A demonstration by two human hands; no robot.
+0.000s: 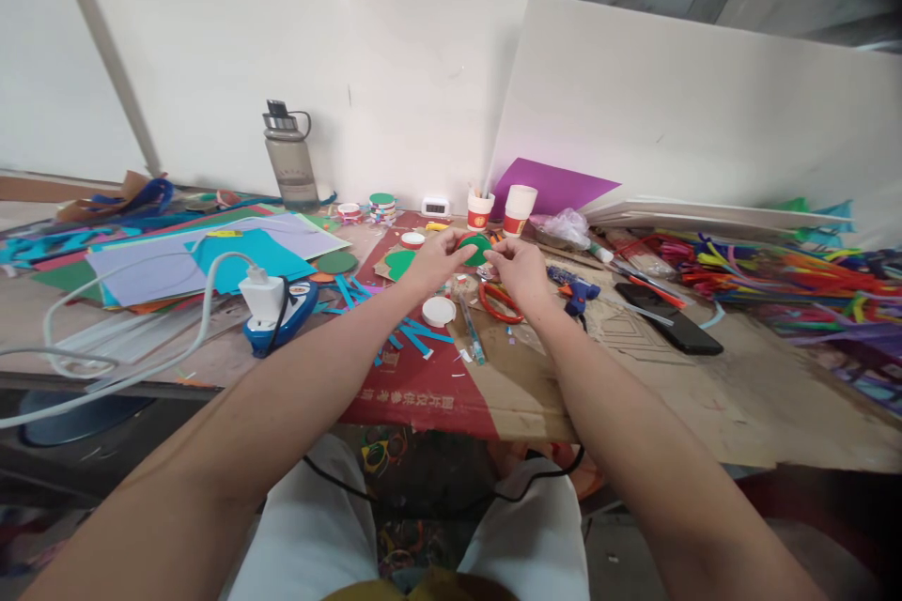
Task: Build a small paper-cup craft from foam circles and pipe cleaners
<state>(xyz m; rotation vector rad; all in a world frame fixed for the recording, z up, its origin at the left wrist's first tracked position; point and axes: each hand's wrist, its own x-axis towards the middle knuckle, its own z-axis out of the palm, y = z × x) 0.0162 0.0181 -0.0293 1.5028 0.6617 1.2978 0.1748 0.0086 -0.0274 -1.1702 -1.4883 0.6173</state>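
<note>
A green round disc [477,251] is held up over the middle of the table, its flat green face toward me. My left hand [438,261] grips its left side with thumb and fingers. At the disc's right edge, the fingers of my right hand [520,267] are pinched together; any small piece between them is too small to make out. Below the hands lie red-handled scissors [501,303], a pen [471,331] and a white round lid-like disc [438,311]. Another green disc [399,264] rests left of my left hand, near blue paper strips [415,335].
Paper cups [480,210], a small white clock [435,206] and a water bottle [290,160] stand along the back. To the left are coloured sheets [155,263] and a blue power socket [282,324] with cables. A blue glue gun [580,294], a phone [669,319] and colourful strips [796,272] lie right.
</note>
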